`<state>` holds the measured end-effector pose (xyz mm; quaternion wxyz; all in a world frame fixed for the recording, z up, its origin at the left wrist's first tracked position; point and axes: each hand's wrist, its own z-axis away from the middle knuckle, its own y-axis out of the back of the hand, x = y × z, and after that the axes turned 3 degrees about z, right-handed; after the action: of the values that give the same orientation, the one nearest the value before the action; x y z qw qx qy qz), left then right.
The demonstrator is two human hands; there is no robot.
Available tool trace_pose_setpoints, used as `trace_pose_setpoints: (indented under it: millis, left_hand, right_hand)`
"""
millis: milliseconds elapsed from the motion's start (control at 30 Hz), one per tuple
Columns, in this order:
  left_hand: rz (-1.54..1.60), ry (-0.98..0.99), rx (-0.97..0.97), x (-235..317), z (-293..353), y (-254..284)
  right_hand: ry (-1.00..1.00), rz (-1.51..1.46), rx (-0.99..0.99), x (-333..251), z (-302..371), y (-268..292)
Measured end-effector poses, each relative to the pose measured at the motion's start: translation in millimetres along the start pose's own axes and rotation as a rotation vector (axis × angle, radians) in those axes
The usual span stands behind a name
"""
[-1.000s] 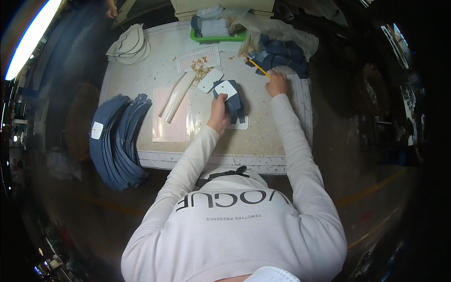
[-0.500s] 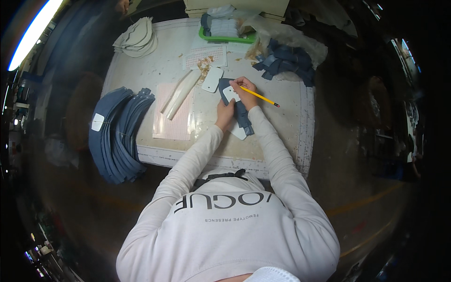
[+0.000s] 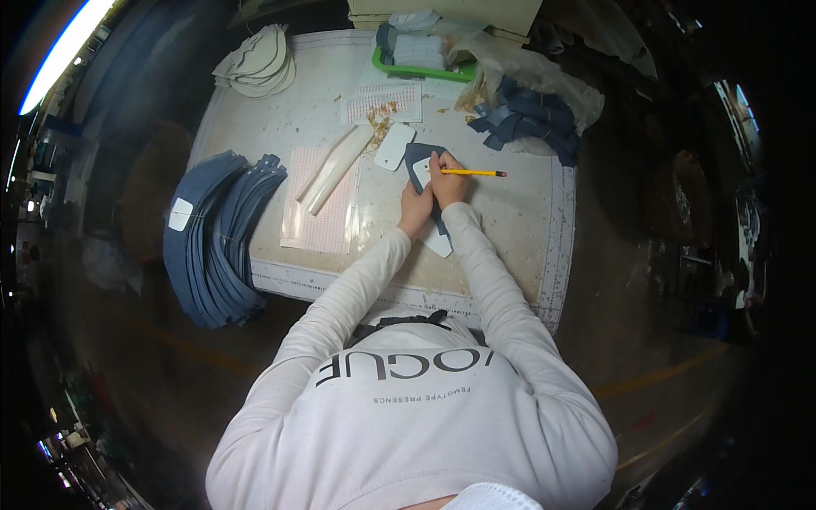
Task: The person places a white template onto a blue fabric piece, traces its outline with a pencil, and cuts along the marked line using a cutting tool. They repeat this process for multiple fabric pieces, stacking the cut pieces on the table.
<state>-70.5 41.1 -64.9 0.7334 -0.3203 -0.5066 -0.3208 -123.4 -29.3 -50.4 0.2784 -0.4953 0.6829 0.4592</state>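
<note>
A yellow pencil (image 3: 476, 172) is gripped in my right hand (image 3: 450, 182), its eraser end pointing right and its tip hidden by my fingers. Beneath both hands lies a blue fabric piece (image 3: 416, 151), with a white template (image 3: 439, 243) against it; the template's lower end sticks out below my wrists. My left hand (image 3: 416, 209) is closed on the fabric and template, its thumb along the near side of the template. Just up and left of them rests a white card with a small hole (image 3: 394, 146).
Bundled blue fabric strips (image 3: 217, 242) hang over the table's left edge. A clear plastic roll (image 3: 331, 174) lies on a dotted sheet (image 3: 316, 229). Rubber bands (image 3: 382, 121), a green tray (image 3: 408, 71), loose blue pieces (image 3: 527, 119) and white fabric pieces (image 3: 257, 64) lie farther back.
The pencil has swung from a slant to nearly level as my right hand turned. My right hand now covers more of the fabric and template. The whole view has shifted slightly.
</note>
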Motion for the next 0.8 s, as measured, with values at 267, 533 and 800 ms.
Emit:
trace_pose_setpoints:
  millis: [267,533,800]
  left_hand:
    - [-0.044,0.009,0.018,-2.0,-1.9,-0.1]
    - [-0.066,0.017,0.028,-2.8,-2.2,-0.6]
    - [-0.127,-0.030,0.058,-7.8,-2.9,-0.4]
  right_hand:
    - [-0.069,0.014,0.035,-0.9,-1.8,2.7]
    - [-0.084,-0.091,0.042,2.2,-1.1,5.3]
    - [-0.048,-0.091,-0.072,-1.9,4.2,10.7]
